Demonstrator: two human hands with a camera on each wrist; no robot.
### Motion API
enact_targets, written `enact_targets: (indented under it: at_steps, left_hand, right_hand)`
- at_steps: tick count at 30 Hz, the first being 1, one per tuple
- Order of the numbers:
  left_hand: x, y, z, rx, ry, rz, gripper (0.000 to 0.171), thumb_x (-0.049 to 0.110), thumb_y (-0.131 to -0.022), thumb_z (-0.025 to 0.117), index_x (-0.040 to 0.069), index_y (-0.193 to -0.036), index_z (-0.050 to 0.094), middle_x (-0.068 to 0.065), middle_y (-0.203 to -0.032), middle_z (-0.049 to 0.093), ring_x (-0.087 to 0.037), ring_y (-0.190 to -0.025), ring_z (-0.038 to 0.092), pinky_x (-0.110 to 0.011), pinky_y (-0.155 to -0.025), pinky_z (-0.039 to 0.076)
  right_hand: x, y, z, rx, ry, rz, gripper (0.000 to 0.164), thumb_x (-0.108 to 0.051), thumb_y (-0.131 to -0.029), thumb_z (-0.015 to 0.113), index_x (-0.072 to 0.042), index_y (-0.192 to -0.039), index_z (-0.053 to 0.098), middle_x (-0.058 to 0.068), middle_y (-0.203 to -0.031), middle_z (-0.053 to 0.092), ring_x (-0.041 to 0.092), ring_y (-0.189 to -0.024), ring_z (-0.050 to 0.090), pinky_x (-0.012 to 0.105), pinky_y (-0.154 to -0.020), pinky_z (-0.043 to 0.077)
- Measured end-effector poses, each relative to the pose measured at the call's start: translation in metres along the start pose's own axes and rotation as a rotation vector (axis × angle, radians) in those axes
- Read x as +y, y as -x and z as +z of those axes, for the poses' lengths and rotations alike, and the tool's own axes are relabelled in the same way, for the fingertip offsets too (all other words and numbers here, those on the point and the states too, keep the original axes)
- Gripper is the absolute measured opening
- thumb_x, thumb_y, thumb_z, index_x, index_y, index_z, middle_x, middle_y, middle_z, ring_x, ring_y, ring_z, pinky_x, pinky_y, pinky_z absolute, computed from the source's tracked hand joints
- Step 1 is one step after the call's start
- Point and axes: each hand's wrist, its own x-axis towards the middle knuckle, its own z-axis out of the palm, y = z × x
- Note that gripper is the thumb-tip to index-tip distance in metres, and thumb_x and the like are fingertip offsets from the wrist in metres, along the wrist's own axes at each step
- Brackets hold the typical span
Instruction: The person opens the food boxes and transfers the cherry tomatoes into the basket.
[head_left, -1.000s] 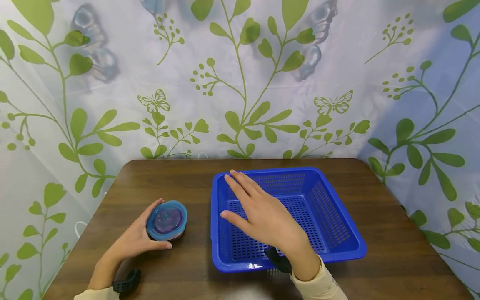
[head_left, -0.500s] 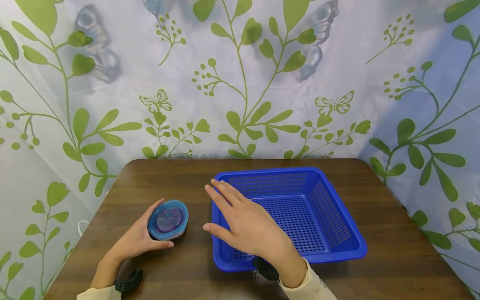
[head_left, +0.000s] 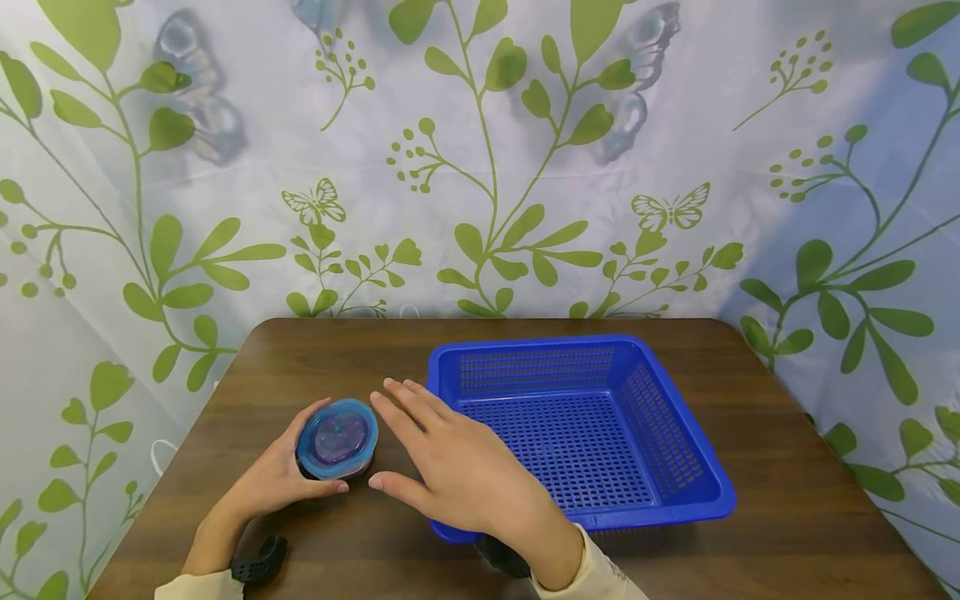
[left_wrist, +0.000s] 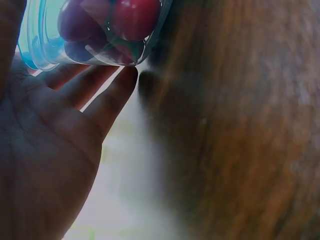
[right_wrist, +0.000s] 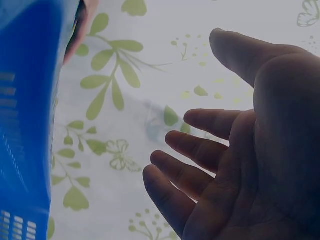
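Note:
My left hand (head_left: 273, 475) grips a small clear container (head_left: 339, 437) with a blue lid at the left of the table, thumb on the near side and fingers round the far side. Through its wall, the left wrist view shows round red fruits (left_wrist: 135, 19) with a bit of green, like cherry tomatoes. My right hand (head_left: 468, 475) hovers between the container and the blue basket (head_left: 667, 514), palm down, fingers spread and holding nothing. Its fingertips point towards the container, a short gap apart. The hand hides the basket's near left corner.
The perforated blue basket stands on the right half of the brown wooden table (head_left: 352, 350), with no objects seen in it. Behind the table hangs a white cloth (head_left: 375, 150) printed with green leaves and butterflies.
My right hand has moved left and slightly down, from over the basket to beside the container. The left hand keeps its grip, and the container has barely shifted.

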Motion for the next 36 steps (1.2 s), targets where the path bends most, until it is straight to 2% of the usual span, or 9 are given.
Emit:
enact_targets:
  at_steps: [4, 6, 9, 16, 25, 36]
  left_hand:
    - [-0.001, 0.001, -0.001, -0.003, -0.01, -0.001, 0.119, 0.029, -0.073, 0.095, 0.022, -0.163, 0.018, -0.012, -0.149, 0.05, -0.021, -0.124, 0.057, -0.034, -0.1, 0.05]
    - [-0.002, 0.001, -0.001, -0.005, 0.0, 0.001, 0.119, 0.028, -0.073, 0.095, 0.019, -0.163, 0.018, -0.012, -0.149, 0.05, -0.017, -0.121, 0.057, -0.029, -0.098, 0.05]
    - [-0.004, 0.001, -0.002, -0.014, 0.021, 0.007, 0.116, 0.027, -0.075, 0.094, 0.015, -0.163, 0.018, -0.013, -0.147, 0.05, -0.014, -0.118, 0.058, -0.029, -0.095, 0.051]
    - [-0.006, 0.002, -0.003, -0.029, 0.064, 0.038, 0.11, 0.02, -0.079, 0.091, 0.014, -0.162, 0.019, -0.017, -0.145, 0.05, -0.01, -0.116, 0.057, -0.027, -0.093, 0.052]
    - [-0.005, 0.002, -0.004, -0.023, 0.059, 0.037, 0.109, 0.02, -0.079, 0.09, 0.013, -0.162, 0.019, -0.019, -0.147, 0.05, -0.006, -0.119, 0.055, -0.025, -0.095, 0.05]
    - [-0.01, 0.003, -0.004, -0.007, 0.023, 0.041, 0.109, 0.02, -0.078, 0.092, 0.007, -0.16, 0.022, -0.019, -0.145, 0.052, -0.002, -0.121, 0.054, -0.022, -0.097, 0.048]
  right_hand:
    - [-0.008, -0.005, 0.004, 0.004, 0.009, -0.041, 0.075, -0.06, -0.105, 0.043, -0.016, -0.164, 0.025, 0.004, -0.17, 0.024, 0.023, -0.154, 0.03, 0.037, -0.108, 0.049]
    - [-0.012, -0.007, 0.006, 0.01, 0.018, -0.054, 0.074, -0.059, -0.105, 0.044, -0.016, -0.164, 0.027, 0.005, -0.17, 0.027, 0.023, -0.153, 0.033, 0.035, -0.108, 0.049]
    - [-0.018, -0.011, 0.01, 0.018, 0.025, -0.062, 0.073, -0.057, -0.106, 0.045, -0.015, -0.163, 0.03, 0.006, -0.168, 0.031, 0.022, -0.152, 0.036, 0.034, -0.107, 0.05]
    - [-0.028, -0.022, 0.021, 0.005, 0.022, -0.042, 0.071, -0.056, -0.106, 0.046, -0.014, -0.162, 0.032, 0.007, -0.166, 0.035, 0.021, -0.151, 0.039, 0.033, -0.108, 0.049]
    - [-0.029, -0.034, 0.04, -0.009, 0.001, -0.05, 0.067, -0.052, -0.104, 0.054, -0.018, -0.159, 0.037, 0.002, -0.161, 0.042, 0.015, -0.147, 0.043, 0.029, -0.103, 0.051]
    - [-0.036, -0.042, 0.06, 0.026, -0.008, -0.026, 0.062, -0.044, -0.102, 0.062, -0.015, -0.154, 0.045, 0.003, -0.154, 0.049, 0.015, -0.142, 0.049, 0.025, -0.105, 0.049]
